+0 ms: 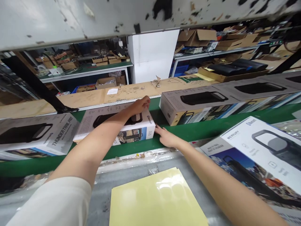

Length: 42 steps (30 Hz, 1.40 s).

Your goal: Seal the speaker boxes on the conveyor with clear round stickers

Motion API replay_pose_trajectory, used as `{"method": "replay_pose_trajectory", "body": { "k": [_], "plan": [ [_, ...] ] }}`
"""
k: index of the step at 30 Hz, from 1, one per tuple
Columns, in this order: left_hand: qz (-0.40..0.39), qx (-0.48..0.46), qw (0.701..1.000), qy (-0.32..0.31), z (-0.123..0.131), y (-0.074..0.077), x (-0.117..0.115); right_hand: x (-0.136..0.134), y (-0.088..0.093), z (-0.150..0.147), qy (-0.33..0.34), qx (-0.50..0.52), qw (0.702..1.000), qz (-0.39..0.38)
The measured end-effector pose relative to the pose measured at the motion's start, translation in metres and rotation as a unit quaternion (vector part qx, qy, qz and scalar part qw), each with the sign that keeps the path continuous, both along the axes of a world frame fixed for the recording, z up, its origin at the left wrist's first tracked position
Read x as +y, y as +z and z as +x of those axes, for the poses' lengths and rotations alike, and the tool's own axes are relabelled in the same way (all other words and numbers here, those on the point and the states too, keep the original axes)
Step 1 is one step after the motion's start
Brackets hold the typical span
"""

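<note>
A white printed speaker box [105,121] lies on the green conveyor belt [199,128] in front of me. My left hand [139,105] reaches over its top and curls on the far right edge, fingers bent around it. My right hand [166,136] rests on the belt with fingers stretched out, fingertips touching the box's near right corner. Nothing else is in either hand.
Similar boxes lie on the belt at left [35,133] and right [195,103], with more further right. A large box [258,153] sits at my right. A yellow sheet [155,201] lies on the grey bench. Cardboard strips and cluttered shelves stand behind the belt; a white beam hangs overhead.
</note>
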<state>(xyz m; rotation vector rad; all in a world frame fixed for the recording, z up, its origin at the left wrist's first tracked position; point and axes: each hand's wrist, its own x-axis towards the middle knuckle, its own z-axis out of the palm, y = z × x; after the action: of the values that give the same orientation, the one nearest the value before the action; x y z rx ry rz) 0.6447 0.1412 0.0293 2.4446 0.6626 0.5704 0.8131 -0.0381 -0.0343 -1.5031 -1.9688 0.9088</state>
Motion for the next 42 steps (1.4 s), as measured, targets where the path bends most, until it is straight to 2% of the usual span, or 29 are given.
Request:
{"method": "replay_pose_trajectory", "body": {
  "k": [2,5,8,10,13,15,17,19,20,22,24,25,27,28,30,32,34,37,42],
  "plan": [
    [0.015,0.033,0.999,-0.009,-0.001,0.005,-0.005,-0.029,-0.005,0.006,-0.023,-0.031,0.999,-0.009],
    [0.034,0.099,0.994,-0.019,-0.001,0.013,-0.012,-0.088,-0.003,0.014,-0.051,-0.058,0.997,0.030],
    [0.051,0.156,0.986,0.007,0.004,0.024,-0.019,-0.159,-0.006,0.018,-0.041,-0.063,0.993,0.092],
    [0.069,0.188,0.979,0.038,0.010,0.036,-0.031,-0.203,-0.018,0.018,-0.052,-0.068,0.987,0.138],
    [0.090,0.261,0.960,0.038,0.015,0.061,-0.075,-0.247,-0.045,0.013,-0.096,-0.089,0.971,0.202],
    [0.091,0.286,0.953,-0.028,0.007,0.074,-0.126,-0.259,-0.060,0.009,-0.120,-0.105,0.958,0.239],
    [0.090,0.250,0.955,-0.131,-0.015,0.076,-0.186,-0.261,-0.068,0.004,-0.136,-0.113,0.949,0.262],
    [0.080,0.197,0.959,-0.185,-0.052,0.064,-0.240,-0.258,-0.069,0.002,-0.140,-0.117,0.946,0.267],
    [0.059,0.174,0.968,-0.173,-0.073,0.052,-0.263,-0.257,-0.068,0.001,-0.140,-0.120,0.945,0.270],
    [0.002,0.141,0.986,-0.087,-0.116,0.019,-0.296,-0.256,-0.064,0.003,-0.133,-0.132,0.942,0.279],
    [-0.016,0.111,0.993,0.024,-0.152,-0.021,-0.316,-0.255,-0.057,0.004,-0.119,-0.153,0.939,0.286],
    [-0.010,0.093,0.994,0.060,-0.164,-0.040,-0.323,-0.254,-0.052,0.003,-0.110,-0.165,0.937,0.287],
    [0.005,0.071,0.994,0.082,-0.178,-0.069,-0.331,-0.247,-0.037,-0.001,-0.079,-0.190,0.937,0.282],
    [0.007,0.069,0.995,0.074,-0.181,-0.078,-0.333,-0.242,-0.027,-0.006,-0.050,-0.198,0.941,0.270],
    [0.002,0.076,0.996,0.050,-0.182,-0.083,-0.335,-0.229,-0.006,-0.020,0.036,-0.203,0.953,0.222],
    [-0.008,0.076,0.996,0.040,-0.181,-0.079,-0.336,-0.215,0.013,-0.038,0.117,-0.198,0.960,0.161],
    [-0.021,0.066,0.996,0.047,-0.181,-0.074,-0.338,-0.200,0.024,-0.057,0.163,-0.193,0.960,0.118],
    [-0.036,0.069,0.994,0.074,-0.181,-0.071,-0.341,-0.179,0.022,-0.079,0.205,-0.167,0.960,0.095],
    [-0.033,0.092,0.991,0.089,-0.184,-0.075,-0.344,-0.161,-0.001,-0.095,0.230,-0.114,0.960,0.114]
  ]
}}
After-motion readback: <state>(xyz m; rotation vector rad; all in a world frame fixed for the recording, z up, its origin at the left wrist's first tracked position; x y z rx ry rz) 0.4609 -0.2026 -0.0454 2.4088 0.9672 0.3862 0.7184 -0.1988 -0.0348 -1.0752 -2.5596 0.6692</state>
